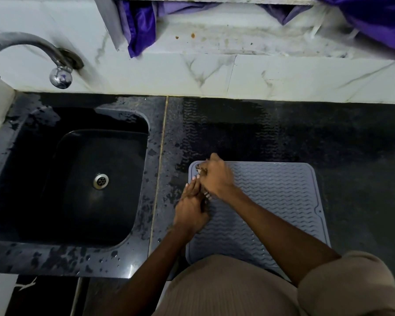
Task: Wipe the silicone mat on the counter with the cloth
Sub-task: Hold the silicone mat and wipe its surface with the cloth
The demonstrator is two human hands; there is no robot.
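A grey silicone mat with a wavy ribbed surface lies flat on the black counter, near its front edge. Both my hands rest on the mat's left side. My right hand presses down near the far left corner, fingers closed over a small dark patterned cloth that shows only at its edges. Just below it, my left hand lies flat on the mat's left edge, fingers together, touching the right hand and part of the cloth.
A black sink with a metal drain sits to the left, its rim wet with droplets. A chrome tap juts from the marbled wall. Purple fabric hangs above. A wet wavy imprint marks the counter behind the mat.
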